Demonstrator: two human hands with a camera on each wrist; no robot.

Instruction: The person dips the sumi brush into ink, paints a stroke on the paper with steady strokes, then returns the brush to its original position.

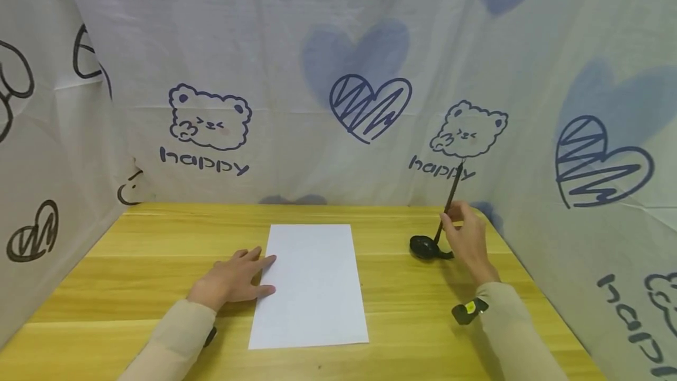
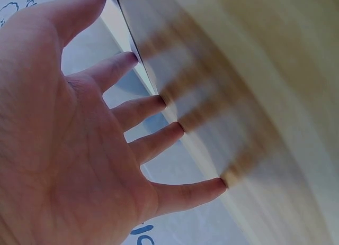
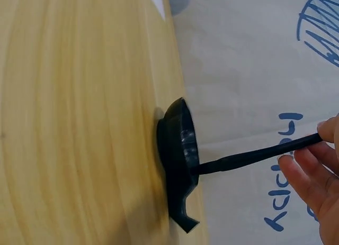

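My left hand (image 1: pixel 233 278) rests with spread fingers at the left edge of a white sheet of paper (image 1: pixel 312 287). In the left wrist view, the fingertips (image 2: pixel 159 100) of the left hand (image 2: pixel 90 128) touch down along the table and sheet edge. At the right, my right hand (image 1: pixel 468 237) pinches a slim dark writing brush (image 1: pixel 451 193) between thumb and fingers. The brush leans upright, its lower end inside a small black ink dish (image 1: pixel 425 247) with a curved handle. The right wrist view has the brush (image 3: pixel 254 156) reaching into the dish (image 3: pixel 180 144); its tip is hidden there.
The yellow wood-grain table (image 1: pixel 158 240) bears the sheet and dish. White cloth (image 1: pixel 296 163) printed with hearts and bears hangs behind the table and along both sides. A dark band-mounted device (image 1: pixel 468 310) sits at the right sleeve.
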